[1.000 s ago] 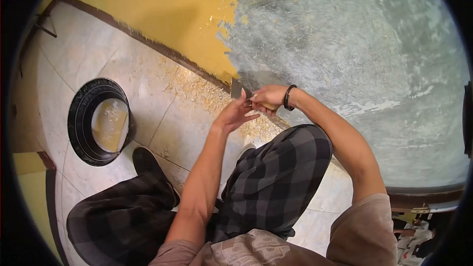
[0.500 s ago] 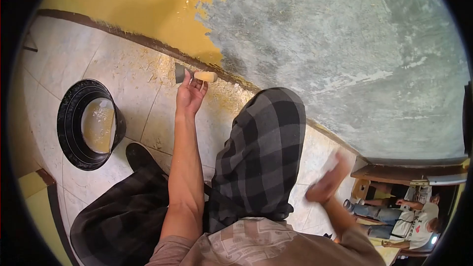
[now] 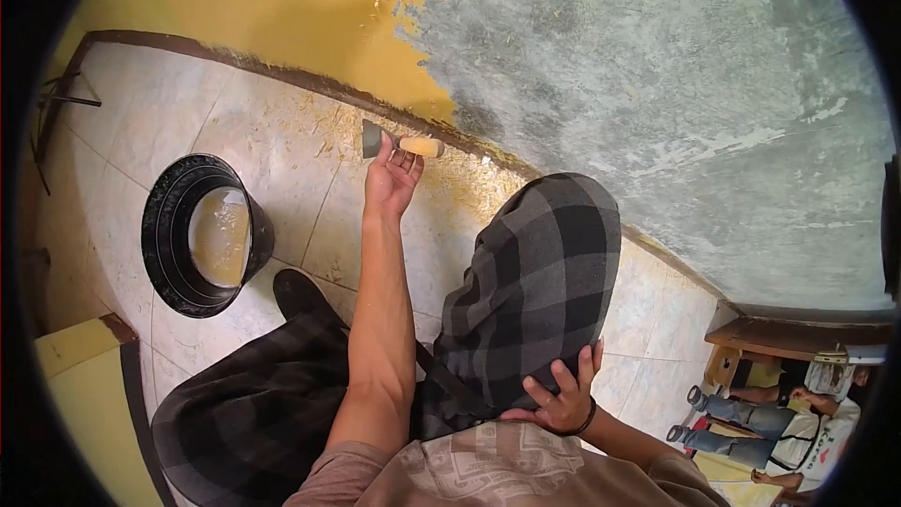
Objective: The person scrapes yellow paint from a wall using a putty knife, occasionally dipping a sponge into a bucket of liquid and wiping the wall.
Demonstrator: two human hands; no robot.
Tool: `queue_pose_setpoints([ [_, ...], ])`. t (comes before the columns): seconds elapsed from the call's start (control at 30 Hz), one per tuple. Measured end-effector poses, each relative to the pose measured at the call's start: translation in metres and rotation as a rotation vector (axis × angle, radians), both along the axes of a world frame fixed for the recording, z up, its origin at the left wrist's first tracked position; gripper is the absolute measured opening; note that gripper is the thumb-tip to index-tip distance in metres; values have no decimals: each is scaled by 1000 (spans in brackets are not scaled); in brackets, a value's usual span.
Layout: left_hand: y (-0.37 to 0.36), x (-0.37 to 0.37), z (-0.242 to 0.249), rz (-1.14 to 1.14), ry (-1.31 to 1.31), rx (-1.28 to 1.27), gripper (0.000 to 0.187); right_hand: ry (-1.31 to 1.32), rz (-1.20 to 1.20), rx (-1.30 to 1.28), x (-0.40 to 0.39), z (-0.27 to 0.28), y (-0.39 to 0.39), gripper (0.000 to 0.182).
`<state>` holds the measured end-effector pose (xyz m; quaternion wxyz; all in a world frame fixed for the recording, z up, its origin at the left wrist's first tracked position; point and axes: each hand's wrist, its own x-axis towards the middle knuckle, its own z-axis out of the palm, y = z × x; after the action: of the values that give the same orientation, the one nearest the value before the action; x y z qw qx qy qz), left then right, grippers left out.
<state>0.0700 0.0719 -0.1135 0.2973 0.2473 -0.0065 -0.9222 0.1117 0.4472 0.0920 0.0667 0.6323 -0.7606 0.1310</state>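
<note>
My left hand (image 3: 392, 180) is closed, palm up, around a scraper (image 3: 422, 146) with a light wooden handle and a wide dark blade. The scraper is above the tiled floor, near the foot of the wall. My right hand (image 3: 563, 396) rests on the checked cloth over my raised knee, its fingers spread and holding nothing. Yellow paint (image 3: 272, 0) covers the wall at the left; bare grey surface (image 3: 610, 75) shows to the right, with a ragged edge between. Paint flakes (image 3: 314, 127) lie along the wall's base.
A black bucket (image 3: 158, 258) with cloudy liquid inside stands on the floor at the left, near my dark shoe (image 3: 302, 293). A thin dark metal frame (image 3: 70, 99) is at the far left. At the lower right, people (image 3: 788, 432) appear beyond a wooden edge (image 3: 798, 332).
My right hand has come from out at the right to rest on my knee. The view has shifted, so bucket and wall appear farther right. My left hand still holds the scraper.
</note>
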Motion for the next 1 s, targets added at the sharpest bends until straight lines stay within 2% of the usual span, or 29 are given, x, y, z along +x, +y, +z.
queue_pose_setpoints([
  [0.17,-7,8,-3,22,-23,-23,34,76,-50,-2,11,-6,-12,62],
  [0.23,-10,9,-8,65,-17,3,34,5,61,-65,8,-2,-12,54],
  [0.27,-13,10,-10,65,-21,-4,34,51,165,-82,5,-2,-2,42],
  [0.3,-14,11,-10,59,-18,2,34,47,165,-89,2,2,2,42],
  [0.37,-15,11,-9,54,-17,8,34,86,342,203,-1,17,6,36],
  [0.4,-15,12,-8,53,-22,6,34,63,349,261,-5,22,4,31],
  [0.63,-11,13,-2,62,-15,13,34,109,260,208,4,12,-2,33],
  [0.83,-11,13,-9,75,5,39,31,196,236,317,7,22,1,31],
  [0.9,-10,13,-5,103,11,59,30,176,122,217,15,9,6,33],
  [1.0,-11,14,-3,87,-2,37,29,174,104,175,16,3,10,30],
])
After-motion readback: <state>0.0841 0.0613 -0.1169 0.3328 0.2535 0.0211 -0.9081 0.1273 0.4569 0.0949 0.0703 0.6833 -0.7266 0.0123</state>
